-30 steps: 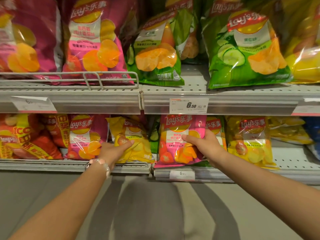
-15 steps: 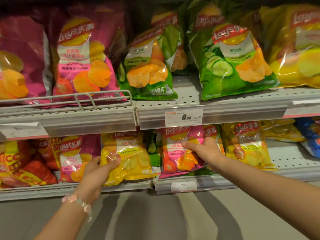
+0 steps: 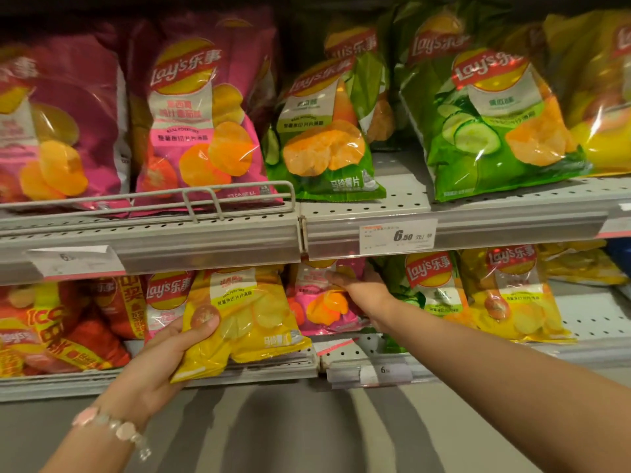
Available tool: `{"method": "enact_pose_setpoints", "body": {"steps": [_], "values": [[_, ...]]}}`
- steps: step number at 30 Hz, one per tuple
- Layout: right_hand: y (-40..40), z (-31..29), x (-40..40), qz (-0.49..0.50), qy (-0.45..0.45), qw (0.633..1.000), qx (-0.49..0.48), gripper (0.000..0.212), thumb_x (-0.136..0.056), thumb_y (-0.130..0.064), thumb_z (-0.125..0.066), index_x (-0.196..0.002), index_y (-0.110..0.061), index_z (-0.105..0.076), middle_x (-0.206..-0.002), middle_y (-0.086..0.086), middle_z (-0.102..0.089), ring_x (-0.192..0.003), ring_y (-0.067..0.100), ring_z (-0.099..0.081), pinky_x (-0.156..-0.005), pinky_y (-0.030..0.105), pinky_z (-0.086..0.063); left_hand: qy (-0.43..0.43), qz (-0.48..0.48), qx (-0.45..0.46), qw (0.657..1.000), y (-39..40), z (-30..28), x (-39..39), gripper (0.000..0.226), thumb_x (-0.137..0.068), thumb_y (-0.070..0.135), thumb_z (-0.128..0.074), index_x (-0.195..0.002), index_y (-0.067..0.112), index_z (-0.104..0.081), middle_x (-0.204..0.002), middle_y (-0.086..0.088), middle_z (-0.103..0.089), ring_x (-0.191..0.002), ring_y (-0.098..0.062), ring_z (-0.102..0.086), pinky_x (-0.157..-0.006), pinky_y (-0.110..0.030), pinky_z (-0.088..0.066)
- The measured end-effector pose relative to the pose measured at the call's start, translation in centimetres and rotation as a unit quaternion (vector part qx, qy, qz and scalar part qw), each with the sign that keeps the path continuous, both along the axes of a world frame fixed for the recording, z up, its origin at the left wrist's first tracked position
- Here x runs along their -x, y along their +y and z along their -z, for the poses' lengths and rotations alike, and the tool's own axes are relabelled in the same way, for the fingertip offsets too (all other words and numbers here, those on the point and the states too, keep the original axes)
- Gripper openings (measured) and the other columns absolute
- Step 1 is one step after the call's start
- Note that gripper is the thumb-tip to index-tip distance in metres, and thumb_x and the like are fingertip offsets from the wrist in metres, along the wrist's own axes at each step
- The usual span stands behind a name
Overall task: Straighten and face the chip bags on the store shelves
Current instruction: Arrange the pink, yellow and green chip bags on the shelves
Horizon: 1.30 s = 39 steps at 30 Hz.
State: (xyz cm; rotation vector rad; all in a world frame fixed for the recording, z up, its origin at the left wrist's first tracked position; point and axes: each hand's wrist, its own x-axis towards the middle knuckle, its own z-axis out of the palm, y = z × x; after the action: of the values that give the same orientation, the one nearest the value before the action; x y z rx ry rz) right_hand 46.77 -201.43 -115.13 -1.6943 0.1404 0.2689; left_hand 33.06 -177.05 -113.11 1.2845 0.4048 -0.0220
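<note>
My left hand (image 3: 160, 363) grips the lower left corner of a yellow chip bag (image 3: 249, 315), thumb on its front, holding it tilted at the front edge of the lower shelf (image 3: 580, 319). My right hand (image 3: 362, 291) reaches under the upper shelf edge and holds the top right of a pink chip bag (image 3: 317, 308). Its fingertips curl behind that bag. A small green bag (image 3: 430, 285) and another yellow bag (image 3: 515, 295) stand to the right of my right hand.
The upper shelf (image 3: 399, 199) holds large pink bags (image 3: 201, 124) behind a wire rail (image 3: 201, 199), and green bags (image 3: 324, 131) to the right. A 6.50 price tag (image 3: 397, 237) hangs on its edge. Red bags (image 3: 51, 329) fill the lower left.
My left hand has pulled the yellow bag forward and to the right, off the row. My right hand has pushed the pink bag deeper and leftward under the shelf edge. The view tilted up.
</note>
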Motion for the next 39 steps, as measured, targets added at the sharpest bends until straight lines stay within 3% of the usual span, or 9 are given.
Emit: {"method": "enact_pose_setpoints", "body": {"steps": [4,10,14,17,25,29,32,35,39], "values": [[1.7,0.7,0.3,-0.033,0.062,0.996,0.062,0.074,-0.077,-0.042,-0.074,-0.136,-0.008,-0.046,-0.136,0.011,-0.053,-0.125,0.028,-0.050,-0.107,0.038,-0.039,-0.011,0.004,0.005,1.000,0.9,-0.3,0.1,0.032,-0.073,0.013,-0.062,-0.103,0.008,-0.066,-0.094,-0.017,-0.073,-0.070,-0.025,-0.072,-0.052,-0.029,-0.057],[4.0,1.6,0.4,-0.072,0.078,0.978,0.181,0.053,-0.080,-0.056,-0.064,-0.096,-0.006,-0.062,-0.107,0.012,-0.063,-0.112,0.029,-0.059,-0.092,0.032,-0.045,-0.019,0.032,-0.006,0.999,0.9,-0.3,-0.2,0.038,-0.074,0.012,-0.062,-0.111,0.007,-0.065,-0.103,-0.018,-0.072,-0.078,-0.027,-0.073,-0.058,-0.031,-0.059],[5.3,1.3,-0.1,-0.081,0.062,0.953,0.286,0.076,-0.080,-0.069,-0.053,-0.134,-0.015,-0.045,-0.136,0.008,-0.052,-0.124,0.027,-0.050,-0.098,0.028,-0.041,-0.030,0.021,-0.003,0.999,0.4,-0.3,-0.6,0.044,-0.074,0.012,-0.063,-0.118,0.006,-0.062,-0.107,-0.018,-0.070,-0.082,-0.027,-0.072,-0.058,-0.030,-0.058],[5.6,1.2,-0.5,-0.095,0.083,0.949,0.290,0.077,-0.082,-0.067,-0.051,-0.137,-0.014,-0.039,-0.137,0.009,-0.049,-0.125,0.028,-0.049,-0.098,0.029,-0.040,-0.034,0.001,-0.003,0.999,0.3,-0.3,-0.8,0.046,-0.074,0.015,-0.063,-0.120,0.007,-0.061,-0.108,-0.018,-0.070,-0.083,-0.026,-0.072,-0.059,-0.030,-0.058],[3.8,1.0,-0.2,-0.098,0.103,0.977,0.159,0.070,-0.086,-0.059,-0.052,-0.137,-0.011,-0.043,-0.135,0.013,-0.052,-0.123,0.030,-0.050,-0.104,0.036,-0.040,-0.017,0.004,-0.004,1.000,-1.2,0.6,-0.9,0.047,-0.072,0.015,-0.065,-0.118,0.006,-0.061,-0.105,-0.018,-0.071,-0.080,-0.027,-0.073,-0.056,-0.029,-0.058],[1.6,0.1,0.9,-0.007,-0.063,0.981,0.186,0.051,-0.091,-0.055,-0.044,-0.126,-0.019,-0.050,-0.121,0.016,-0.060,-0.111,0.034,-0.056,-0.093,0.036,-0.043,-0.030,0.002,0.006,1.000,-3.9,0.9,-1.3,0.049,-0.071,0.015,-0.065,-0.120,0.007,-0.059,-0.107,-0.018,-0.070,-0.083,-0.026,-0.072,-0.058,-0.029,-0.058],[-0.3,-0.8,2.0,-0.038,-0.105,0.993,0.030,0.029,-0.089,-0.056,-0.049,-0.107,-0.034,-0.057,-0.108,0.008,-0.066,-0.103,0.029,-0.061,-0.092,0.038,-0.047,-0.054,0.009,0.023,0.998,-6.4,1.0,-1.8,0.049,-0.072,0.013,-0.064,-0.120,0.007,-0.060,-0.109,-0.017,-0.070,-0.089,-0.027,-0.071,-0.061,-0.029,-0.058],[-2.4,-1.9,2.9,-0.132,-0.007,0.987,-0.091,0.054,-0.068,-0.060,-0.069,-0.106,-0.022,-0.064,-0.104,0.005,-0.071,-0.098,0.023,-0.067,-0.093,0.041,-0.051,-0.073,0.043,0.037,0.996,-8.9,1.0,-2.2,0.051,-0.074,0.012,-0.063,-0.125,0.007,-0.057,-0.114,-0.016,-0.069,-0.099,-0.029,-0.069,-0.070,-0.032,-0.059],[-5.9,-2.3,2.8,-0.132,-0.002,0.984,-0.121,0.067,-0.063,-0.029,-0.086,-0.119,-0.020,-0.052,-0.105,0.002,-0.071,-0.092,0.018,-0.070,-0.082,0.038,-0.058,-0.074,0.091,0.030,0.993,-12.3,1.0,-2.7,0.065,-0.068,0.022,-0.078,-0.127,0.006,-0.054,-0.116,-0.019,-0.067,-0.102,-0.033,-0.067,-0.076,-0.037,-0.059]]}}
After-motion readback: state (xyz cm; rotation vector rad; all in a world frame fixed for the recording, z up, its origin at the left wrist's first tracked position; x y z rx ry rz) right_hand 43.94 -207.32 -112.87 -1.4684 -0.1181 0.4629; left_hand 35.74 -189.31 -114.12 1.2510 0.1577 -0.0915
